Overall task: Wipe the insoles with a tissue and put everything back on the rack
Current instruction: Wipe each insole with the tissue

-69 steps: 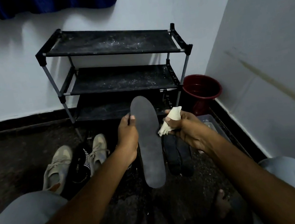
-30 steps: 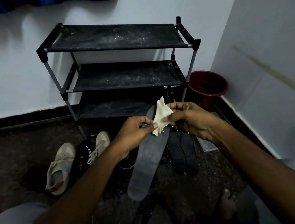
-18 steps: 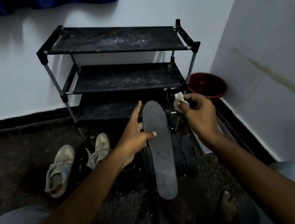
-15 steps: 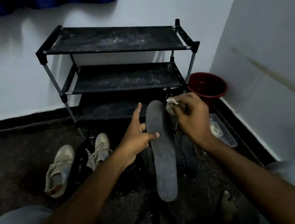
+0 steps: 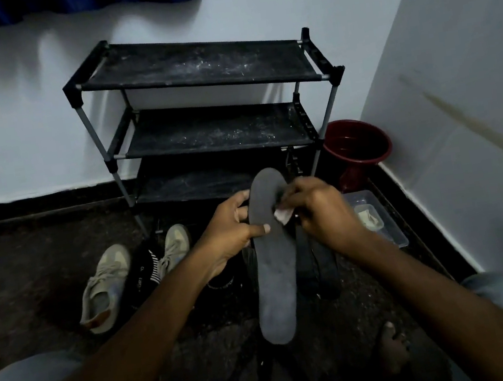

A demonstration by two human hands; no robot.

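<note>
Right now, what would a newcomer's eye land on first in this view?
The long dark insole at centre: the left hand grips its edge while the right hand presses a white tissue to its upper part. Behind it stands the black rack with dusty shelves. Beige sneakers lie on the floor at left, and a red bucket sits in the right corner.

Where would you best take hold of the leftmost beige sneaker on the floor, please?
Probably the heel collar of the beige sneaker, from above on the near side. It lies roughly sole-down with its opening up and its heel toward the person, so the rim is easy to hook into. The left hand holds the insole and the right hand the tissue.
</note>
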